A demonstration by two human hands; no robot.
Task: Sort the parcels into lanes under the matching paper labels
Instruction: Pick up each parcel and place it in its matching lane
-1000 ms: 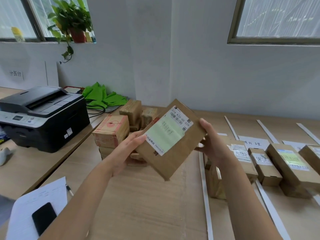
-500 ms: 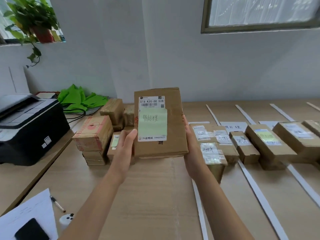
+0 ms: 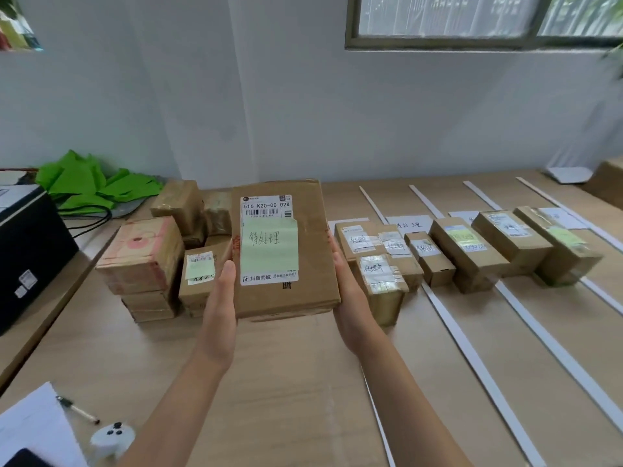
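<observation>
I hold a flat brown parcel (image 3: 310,251) upright above the table, its white shipping label and green handwritten note facing me. My left hand (image 3: 220,305) grips its left edge, thumb along the front. My right hand (image 3: 350,298) grips the right edge from behind. A pile of unsorted parcels (image 3: 145,261) sits behind on the left. Sorted parcels (image 3: 377,261) lie in lanes on the right, split by white strips (image 3: 472,352), with paper lane labels (image 3: 409,224) at the far end.
A black printer (image 3: 27,251) stands at the left edge, with green bags (image 3: 91,183) and a cable behind it. Near the front left lie a sheet of paper (image 3: 30,429), a pen (image 3: 77,411) and a small white device (image 3: 113,438). A wall closes the far side.
The parcel turned from tilted to upright between my hands. My view swung right, so the printer slid to the left edge and more lanes came into sight.
</observation>
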